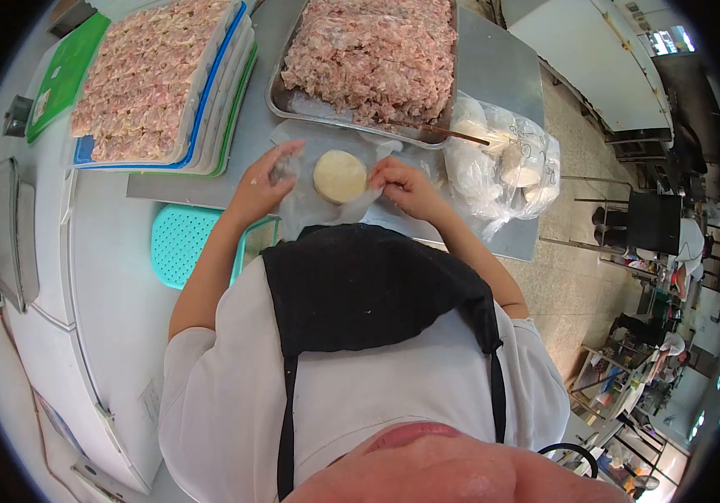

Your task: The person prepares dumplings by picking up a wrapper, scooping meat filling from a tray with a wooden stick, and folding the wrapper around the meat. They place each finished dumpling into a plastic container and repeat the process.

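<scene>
Between my two hands lies a stack of pale round dough wrappers [340, 176], on clear plastic film [297, 205]. On its left side, my left hand [267, 180] has its fingers curled at the film's edge; whether it grips the film is hard to tell. My right hand [403, 186] is closed in a pinch on the film, just right of the wrappers. A metal tray [309, 105] heaped with minced meat [368, 59] stands beyond my hands, with a thin brown stick [460, 135] across its near right corner.
Stacked trays [230, 92] of filled dumplings stand at the upper left. Plastic bags with round white packs [506, 159] lie at the right. A turquoise perforated basket [184, 243] is beside my left forearm. Far right, people [688, 251] are near tables and stools.
</scene>
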Demonstrator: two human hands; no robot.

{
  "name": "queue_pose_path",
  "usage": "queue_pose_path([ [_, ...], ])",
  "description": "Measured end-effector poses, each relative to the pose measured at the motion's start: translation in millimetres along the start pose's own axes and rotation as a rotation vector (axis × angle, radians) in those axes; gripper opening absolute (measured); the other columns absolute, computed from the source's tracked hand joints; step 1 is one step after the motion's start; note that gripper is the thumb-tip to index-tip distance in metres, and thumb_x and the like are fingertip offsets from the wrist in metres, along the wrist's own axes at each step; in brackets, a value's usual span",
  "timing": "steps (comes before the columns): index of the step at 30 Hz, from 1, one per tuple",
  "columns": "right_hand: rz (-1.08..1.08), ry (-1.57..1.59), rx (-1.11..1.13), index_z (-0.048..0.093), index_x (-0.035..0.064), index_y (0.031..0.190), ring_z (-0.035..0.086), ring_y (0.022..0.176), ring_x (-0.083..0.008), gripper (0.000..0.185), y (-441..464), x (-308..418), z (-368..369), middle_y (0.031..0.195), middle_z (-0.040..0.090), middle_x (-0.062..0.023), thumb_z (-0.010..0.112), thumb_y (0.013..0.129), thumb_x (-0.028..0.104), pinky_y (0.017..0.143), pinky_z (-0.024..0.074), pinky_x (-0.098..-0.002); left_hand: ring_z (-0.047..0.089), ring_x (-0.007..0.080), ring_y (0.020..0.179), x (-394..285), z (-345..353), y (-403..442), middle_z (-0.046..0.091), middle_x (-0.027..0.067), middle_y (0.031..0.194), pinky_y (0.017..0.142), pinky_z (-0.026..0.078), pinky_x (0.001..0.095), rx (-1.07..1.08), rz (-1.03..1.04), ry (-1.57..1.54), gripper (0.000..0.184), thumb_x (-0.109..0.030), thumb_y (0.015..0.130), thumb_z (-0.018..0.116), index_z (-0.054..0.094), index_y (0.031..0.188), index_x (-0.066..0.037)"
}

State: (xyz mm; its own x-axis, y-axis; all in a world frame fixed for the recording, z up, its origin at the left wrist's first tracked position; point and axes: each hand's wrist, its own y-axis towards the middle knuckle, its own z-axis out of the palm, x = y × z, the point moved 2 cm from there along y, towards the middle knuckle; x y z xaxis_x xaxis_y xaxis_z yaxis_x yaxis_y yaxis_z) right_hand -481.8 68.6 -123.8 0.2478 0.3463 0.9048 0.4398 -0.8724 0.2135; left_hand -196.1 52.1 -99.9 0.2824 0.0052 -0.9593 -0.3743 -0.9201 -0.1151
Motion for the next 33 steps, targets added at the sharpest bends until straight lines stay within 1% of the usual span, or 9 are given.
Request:
queue_pose_path([
  [3,0.119,-0.019,0.284,0.065,0.004,0.09,0.06,0.08,-0.028,0.015,-8.7,1.9,-11.5,0.092,0.06,-0.0108,0.058,0.077,0.005,0.076,0.0479,-0.0355,0.058,0.0188,0.098,0.5,7.5,20.3,0.062,0.0069,0.11,0.09,0.044,0.0298,-0.048,0.075,0.117,0.039,-0.007,0.077,0.063,0.06,0.115,-0.009],
  [5,0.402,-0.457,0.456,0.065,0.0049,0.086,0.061,0.084,-0.0319,0.012,-18.9,-14.2,-33.8,0.092,0.062,-0.012,0.056,0.079,0.008,0.077,0.0485,-0.0379,0.057,0.0216,0.104,4.1,18.5,26.1,0.061,0.0089,0.114,0.094,0.043,0.0316,-0.014,0.115,0.098,0.04,-0.009,0.077,0.063,0.058,0.117,-0.009],
  [7,0.364,-0.649,0.431,0.066,0.0037,0.088,0.062,0.085,-0.031,0.017,-19.7,-14.4,-45.3,0.089,0.064,-0.0132,0.051,0.08,0.004,0.075,0.049,-0.039,0.052,0.0285,0.117,-4.4,33.2,29.7,0.057,0.0135,0.121,0.102,0.039,0.0375,0.04,0.431,0.307,0.041,-0.013,0.079,0.065,0.058,0.119,-0.008],
  [10,0.309,-0.61,0.088,0.066,0.0048,0.091,0.061,0.085,-0.0318,0.019,-17.8,9.0,-45.7,0.092,0.063,-0.0128,0.051,0.08,0.003,0.076,0.0492,-0.0399,0.045,0.0347,0.125,-6.4,54.3,27.8,0.051,0.0171,0.131,0.106,0.034,0.0444,0.241,0.602,0.42,0.049,-0.019,0.081,0.066,0.053,0.126,-0.006],
  [13,0.21,-0.472,0.028,0.064,0.0041,0.096,0.061,0.087,-0.0312,0.02,2.4,20.1,-18.5,0.095,0.062,-0.0135,0.052,0.08,0.002,0.078,0.0496,-0.0382,0.041,0.0373,0.128,-2.4,84.5,24.5,0.047,0.0189,0.136,0.108,0.031,0.0481,0.118,0.671,0.776,0.059,-0.026,0.08,0.068,0.048,0.13,-0.002],
  [19,0.205,-0.271,-0.096,0.063,0.0018,0.104,0.061,0.093,-0.0232,0.022,13.9,-22.5,-6.4,0.099,0.062,-0.0127,0.054,0.084,0.001,0.081,0.0487,-0.0332,0.036,0.0381,0.132,13.4,96.5,29.7,0.042,0.0196,0.14,0.109,0.028,0.0495,-0.038,0.705,0.888,0.066,-0.031,0.078,0.07,0.046,0.131,0.0],
  [22,0.27,-0.197,-0.061,0.063,0.002,0.106,0.061,0.092,-0.0201,0.022,5.8,-23.3,-13.4,0.098,0.062,-0.0102,0.055,0.085,0.003,0.08,0.0486,-0.0319,0.041,0.0387,0.126,-0.9,88.8,26.3,0.046,0.0197,0.134,0.104,0.033,0.0498,-0.118,0.678,0.553,0.06,-0.028,0.075,0.072,0.051,0.125,-0.002],
  [25,0.318,-0.157,-0.064,0.063,0.0027,0.105,0.06,0.09,-0.0189,0.02,0.2,-20.8,-16.8,0.097,0.062,-0.0089,0.055,0.087,0.004,0.079,0.0486,-0.0311,0.047,0.039,0.116,-3.1,86.1,14.3,0.051,0.0175,0.123,0.096,0.038,0.0486,-0.105,0.593,0.762,0.053,-0.024,0.071,0.074,0.055,0.117,-0.005],
  [33,0.287,-0.008,-0.024,0.064,0.0003,0.105,0.059,0.082,-0.0118,0.018,17.7,-4.3,-14.6,0.093,0.064,-0.0042,0.055,0.091,0.007,0.075,0.0499,-0.0281,0.057,0.0343,0.095,-18.7,72.3,35.7,0.058,0.0158,0.099,0.083,0.047,0.0413,0.114,0.538,0.578,0.033,-0.018,0.07,0.072,0.064,0.099,-0.005],
])
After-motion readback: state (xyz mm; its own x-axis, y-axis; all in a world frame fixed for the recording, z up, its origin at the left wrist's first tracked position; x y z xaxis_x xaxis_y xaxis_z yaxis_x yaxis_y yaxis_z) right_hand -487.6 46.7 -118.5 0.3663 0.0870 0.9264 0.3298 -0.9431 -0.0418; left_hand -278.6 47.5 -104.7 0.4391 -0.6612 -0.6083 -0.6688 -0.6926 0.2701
